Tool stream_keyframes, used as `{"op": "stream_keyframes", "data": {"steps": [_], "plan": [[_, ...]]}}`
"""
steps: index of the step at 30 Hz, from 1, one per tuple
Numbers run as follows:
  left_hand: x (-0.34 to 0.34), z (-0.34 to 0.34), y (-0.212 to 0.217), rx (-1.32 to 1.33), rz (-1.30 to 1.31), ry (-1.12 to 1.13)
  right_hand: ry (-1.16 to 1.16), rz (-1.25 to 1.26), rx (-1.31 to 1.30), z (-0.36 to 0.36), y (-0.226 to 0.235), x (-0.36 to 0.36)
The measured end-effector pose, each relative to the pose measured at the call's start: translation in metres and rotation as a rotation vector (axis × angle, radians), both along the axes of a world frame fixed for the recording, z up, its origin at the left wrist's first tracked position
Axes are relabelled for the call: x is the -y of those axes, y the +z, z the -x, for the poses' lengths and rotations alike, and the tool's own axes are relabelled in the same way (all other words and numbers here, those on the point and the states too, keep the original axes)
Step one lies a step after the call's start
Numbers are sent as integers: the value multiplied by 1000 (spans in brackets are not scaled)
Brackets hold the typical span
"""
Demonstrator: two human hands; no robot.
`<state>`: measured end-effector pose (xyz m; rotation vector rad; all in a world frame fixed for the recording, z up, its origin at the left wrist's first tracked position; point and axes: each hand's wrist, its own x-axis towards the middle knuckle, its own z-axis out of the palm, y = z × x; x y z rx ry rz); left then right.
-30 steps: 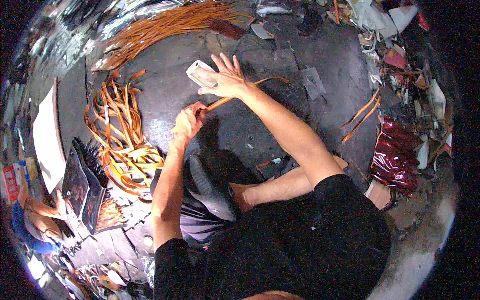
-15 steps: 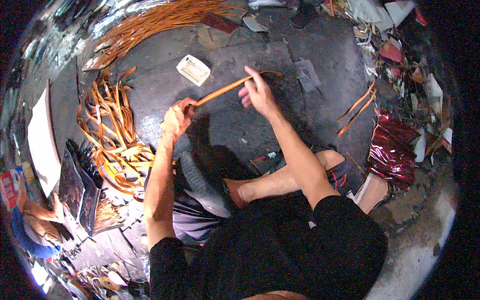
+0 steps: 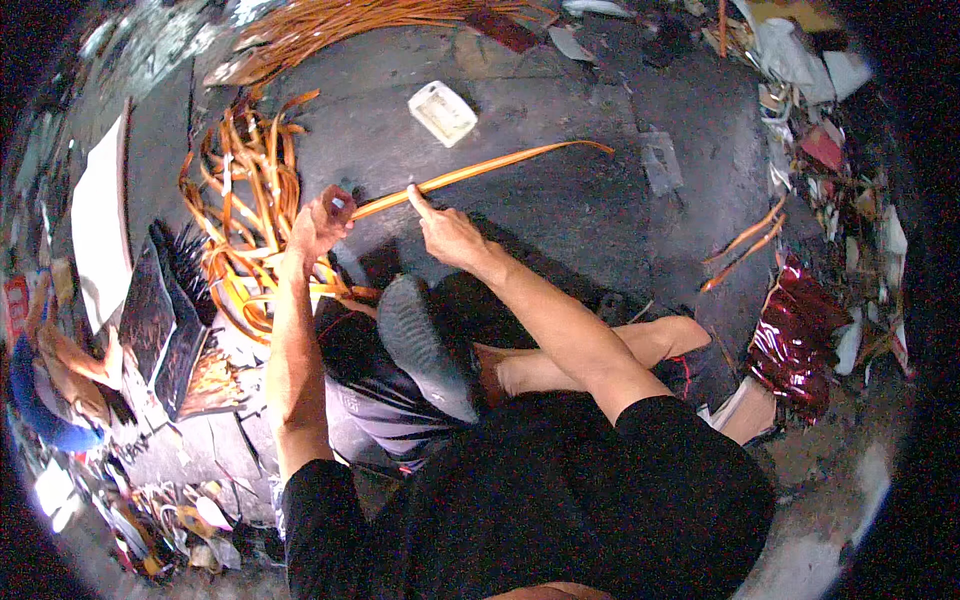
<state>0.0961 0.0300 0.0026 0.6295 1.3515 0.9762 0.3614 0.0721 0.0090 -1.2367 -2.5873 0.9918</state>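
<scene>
A long, flat orange-brown strip (image 3: 500, 162) stretches rightward from my left hand (image 3: 318, 228), its far end curving slightly down. My left hand is closed around its near end, together with a small dark reddish-brown block (image 3: 340, 203). Just right of that, my right hand (image 3: 455, 240) meets the strip, index finger laid across it and the other fingers curled. The thumb of this hand is mostly hidden. Beside my left hand lies a loose tangle of similar orange strips (image 3: 245, 190) on the dark floor.
A white rectangular tub (image 3: 442, 113) sits beyond the strip. Long thin strips (image 3: 370, 30) lie at the far side, two short ones (image 3: 745, 243) at right. Shiny dark-red sheeting (image 3: 795, 335) and scraps border the right. Another person's hand (image 3: 100, 362) is near a black folded sheet (image 3: 165, 320).
My right hand has moved left and nearer, from the strip's far part to close beside my left hand. My left hand has shifted left and the view has moved a little.
</scene>
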Motion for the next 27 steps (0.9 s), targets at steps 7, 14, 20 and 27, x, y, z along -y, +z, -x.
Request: {"op": "stream_keyframes", "data": {"steps": [7, 14, 20, 27], "plan": [[8, 17, -1, -589, -359, -86, 334, -2, 79, 76, -2, 15], [-20, -43, 11, -958, -443, -378, 389, 167, -181, 15, 41, -8], [-28, -65, 21, -1191, -299, -548, -14, 155, 17, -144, 102, -25], [-55, -120, 171, -278, -220, -840, -200, 43, -114, -255, 108, 1]]}}
